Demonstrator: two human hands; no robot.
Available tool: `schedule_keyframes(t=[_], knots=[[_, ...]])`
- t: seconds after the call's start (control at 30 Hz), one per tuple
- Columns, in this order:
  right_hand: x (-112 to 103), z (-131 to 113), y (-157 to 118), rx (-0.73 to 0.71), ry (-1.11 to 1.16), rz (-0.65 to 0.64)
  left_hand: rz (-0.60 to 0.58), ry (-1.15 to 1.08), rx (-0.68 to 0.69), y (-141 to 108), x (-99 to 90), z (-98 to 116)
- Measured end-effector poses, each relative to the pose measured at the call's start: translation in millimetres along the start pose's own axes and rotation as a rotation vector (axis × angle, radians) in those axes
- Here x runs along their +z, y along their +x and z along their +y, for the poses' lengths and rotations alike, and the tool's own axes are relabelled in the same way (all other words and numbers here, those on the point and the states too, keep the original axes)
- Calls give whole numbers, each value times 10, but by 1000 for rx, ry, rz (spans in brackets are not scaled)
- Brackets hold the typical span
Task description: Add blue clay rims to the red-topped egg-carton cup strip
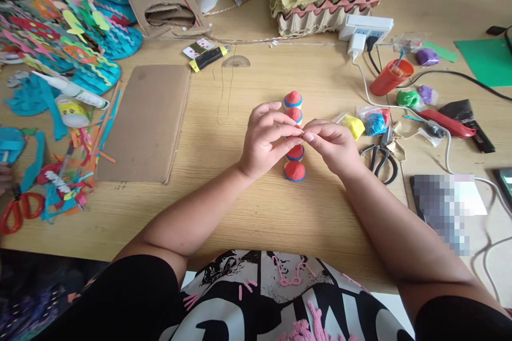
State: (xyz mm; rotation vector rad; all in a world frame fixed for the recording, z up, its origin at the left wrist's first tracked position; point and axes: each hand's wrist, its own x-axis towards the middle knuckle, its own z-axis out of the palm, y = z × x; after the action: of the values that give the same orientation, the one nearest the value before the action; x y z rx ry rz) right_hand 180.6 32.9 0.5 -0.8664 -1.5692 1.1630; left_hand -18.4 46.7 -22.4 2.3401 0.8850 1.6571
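Observation:
My left hand [267,138] and my right hand [331,144] meet fingertip to fingertip above the table, both closed in a pinch. Whatever lies between the fingertips is too small and covered to make out. Below them runs a column of small red domes with blue rims, apparently modelling clay. A far red dome [294,98] and a near red dome [295,171] show clearly; the fingers partly cover those in the middle. To the right of my right hand are yellow clay [353,127] and blue clay [376,124] in clear wrappers.
Pliers [384,152] and a red-handled tool [450,122] lie right, near a red cup [392,75] and a power strip [366,26] with trailing cables. Egg trays [320,16] stand behind. Left are a cardboard sheet [144,122], red-handled scissors [20,210] and paper crafts [92,69].

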Motion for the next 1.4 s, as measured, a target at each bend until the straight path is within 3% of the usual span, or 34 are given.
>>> schedule_keyframes(t=[0.27, 0.73, 1.4], knots=[[19, -9, 3, 4, -6, 4, -75, 19, -126, -15, -13, -25], [43, -14, -10, 225, 134, 5, -17, 43, -97, -23, -16, -22], [25, 25, -23, 239, 209, 13, -41, 25, -109, -24, -15, -10]])
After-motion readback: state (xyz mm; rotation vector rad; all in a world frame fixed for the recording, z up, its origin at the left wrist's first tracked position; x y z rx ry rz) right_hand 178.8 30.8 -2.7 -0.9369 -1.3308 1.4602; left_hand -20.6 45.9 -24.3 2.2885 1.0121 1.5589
